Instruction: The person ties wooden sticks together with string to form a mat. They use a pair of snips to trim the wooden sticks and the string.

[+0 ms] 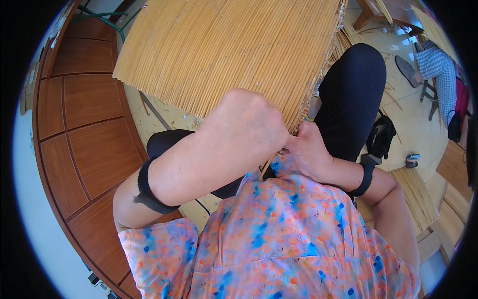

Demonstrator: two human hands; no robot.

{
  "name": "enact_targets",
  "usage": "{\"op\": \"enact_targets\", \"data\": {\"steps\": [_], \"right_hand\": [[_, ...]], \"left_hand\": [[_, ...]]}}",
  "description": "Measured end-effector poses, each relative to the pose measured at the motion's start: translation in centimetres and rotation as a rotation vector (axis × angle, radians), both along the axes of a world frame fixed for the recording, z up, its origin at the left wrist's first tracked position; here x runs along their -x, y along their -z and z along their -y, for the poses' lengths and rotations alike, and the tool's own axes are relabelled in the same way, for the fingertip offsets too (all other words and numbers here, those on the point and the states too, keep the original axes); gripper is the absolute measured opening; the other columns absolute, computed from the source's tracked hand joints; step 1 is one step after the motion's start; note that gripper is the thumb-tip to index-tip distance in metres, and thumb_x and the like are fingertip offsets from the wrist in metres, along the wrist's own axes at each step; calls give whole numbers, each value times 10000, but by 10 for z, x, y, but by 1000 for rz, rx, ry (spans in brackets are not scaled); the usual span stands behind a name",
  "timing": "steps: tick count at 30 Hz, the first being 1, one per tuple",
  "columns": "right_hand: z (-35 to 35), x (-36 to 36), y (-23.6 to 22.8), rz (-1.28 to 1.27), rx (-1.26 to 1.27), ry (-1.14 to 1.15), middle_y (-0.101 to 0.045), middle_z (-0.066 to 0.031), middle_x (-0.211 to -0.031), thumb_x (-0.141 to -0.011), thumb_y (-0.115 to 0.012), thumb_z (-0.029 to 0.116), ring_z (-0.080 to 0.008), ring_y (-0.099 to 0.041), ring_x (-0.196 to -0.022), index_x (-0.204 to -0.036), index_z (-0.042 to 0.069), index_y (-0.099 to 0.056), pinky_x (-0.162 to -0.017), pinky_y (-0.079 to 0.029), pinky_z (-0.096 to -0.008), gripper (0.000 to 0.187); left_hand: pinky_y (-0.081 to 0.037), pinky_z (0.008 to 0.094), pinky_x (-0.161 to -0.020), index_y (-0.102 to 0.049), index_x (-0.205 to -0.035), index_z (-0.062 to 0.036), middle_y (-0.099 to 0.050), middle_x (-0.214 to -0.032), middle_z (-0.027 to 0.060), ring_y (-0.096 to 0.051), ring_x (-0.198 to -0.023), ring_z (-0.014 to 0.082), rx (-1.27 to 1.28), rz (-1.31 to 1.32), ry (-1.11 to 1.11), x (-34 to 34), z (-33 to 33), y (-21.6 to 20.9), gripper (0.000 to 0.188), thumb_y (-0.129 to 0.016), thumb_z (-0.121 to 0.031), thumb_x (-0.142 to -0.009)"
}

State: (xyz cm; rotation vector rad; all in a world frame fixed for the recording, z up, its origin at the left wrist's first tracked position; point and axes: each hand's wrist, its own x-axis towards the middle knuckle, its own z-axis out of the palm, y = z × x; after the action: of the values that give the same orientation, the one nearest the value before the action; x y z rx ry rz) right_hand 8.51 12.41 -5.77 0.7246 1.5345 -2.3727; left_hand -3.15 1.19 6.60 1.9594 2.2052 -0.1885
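Observation:
A large mat of thin bamboo strips (224,45) lies across my knees and spreads away toward the top of the view. My left hand (244,124) is raised close to the camera, closed into a fist at the mat's near edge. My right hand (306,149) sits just right of it, fingers curled on the same near edge where strip ends stick out. What the fingers pinch is hidden behind the left hand. Black bands wrap both wrists.
Brown wooden wall panels (84,129) curve along the left. A black bag (381,137) rests on the pale floor to the right, near a stack of bamboo strips (416,192). Another seated person in a checked shirt (438,70) is at the upper right.

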Motion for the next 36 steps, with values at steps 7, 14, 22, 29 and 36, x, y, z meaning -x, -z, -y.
{"op": "enact_targets", "data": {"steps": [7, 14, 22, 29, 36], "right_hand": [[-2, 0, -3, 13, -80, -47, -621, -10, -703, -828, -655, 92, -58, -530, -586, -818, -48, -641, -477, -431, -254, 140], [-3, 6, -6, 52, -4, -21, -599, -12, -660, -821, -654, 83, -67, -526, -559, -802, -37, -634, -466, -425, -250, 123], [-4, 7, -15, 44, -6, -49, -580, -19, -636, -853, -663, 155, -83, -515, -509, -827, -13, -636, -434, -413, -244, 172], [-7, 7, -19, 47, 27, -68, -585, -18, -650, -849, -663, 150, -81, -525, -527, -839, -11, -643, -453, -430, -242, 163], [-8, 7, -19, 29, 43, -35, -588, -16, -660, -843, -666, 138, -76, -513, -530, -860, -13, -653, -451, -403, -240, 152]], "left_hand": [[-486, 332, -501, -630, -600, -77, -599, -620, 74, -629, -610, 218, 10, 38, 25, -6, -5, 11, 59, -627, -124, -635], [-512, 344, -547, -620, -703, -62, -607, -661, 85, -644, -639, 242, -4, 55, -99, -10, -6, 20, 57, -623, -117, -688], [-488, 403, -568, -528, -792, -57, -553, -713, 91, -601, -693, 299, -95, 91, -256, 4, 5, -1, 107, -612, -108, -751], [-460, 425, -571, -533, -809, -49, -530, -737, 104, -569, -687, 327, -184, 226, -317, 6, 15, 7, 114, -626, -115, -804], [-465, 415, -569, -543, -787, -41, -538, -744, 105, -573, -683, 322, -298, 228, -416, 3, 21, 27, 114, -649, -82, -790]]}}
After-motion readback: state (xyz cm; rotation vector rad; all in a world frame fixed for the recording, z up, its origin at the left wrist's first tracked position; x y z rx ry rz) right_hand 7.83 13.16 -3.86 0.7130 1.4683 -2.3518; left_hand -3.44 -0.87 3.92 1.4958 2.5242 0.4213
